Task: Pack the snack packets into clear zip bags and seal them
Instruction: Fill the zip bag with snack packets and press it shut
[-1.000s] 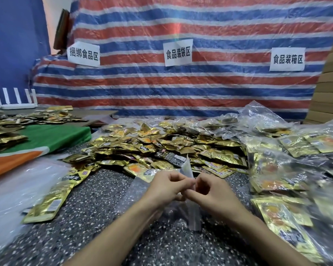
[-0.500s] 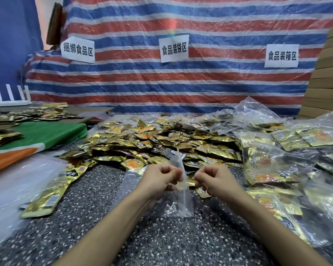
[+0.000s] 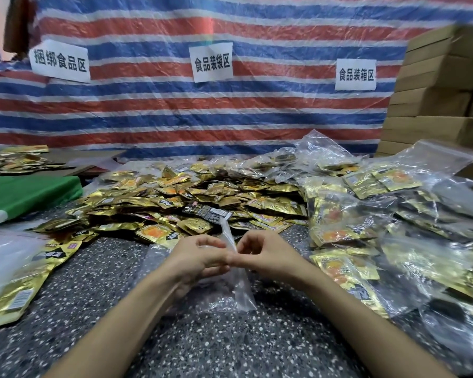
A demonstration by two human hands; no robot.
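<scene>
Bag of clear zip-top plastic point(image 3: 241, 290) is pinched at its upper edge by left hand point(image 3: 194, 257) and right hand point(image 3: 268, 255), fingertips together, just nearside of heaped gold foil snack packets point(image 3: 202, 195).

Blurry filled zip bags point(image 3: 432, 257) at right edge

Left forearm point(image 3: 126, 317) and right forearm point(image 3: 352, 309), both bare, angle in from the bottom corners and the wrists close in at the middle. Left hand point(image 3: 200, 257) is curled, thumb and fingertips pinching the top of a clear bag point(image 3: 241, 291). Right hand point(image 3: 266, 255) mirrors it, fingers bent, pinching the same edge, fingertips touching the left's.
</scene>
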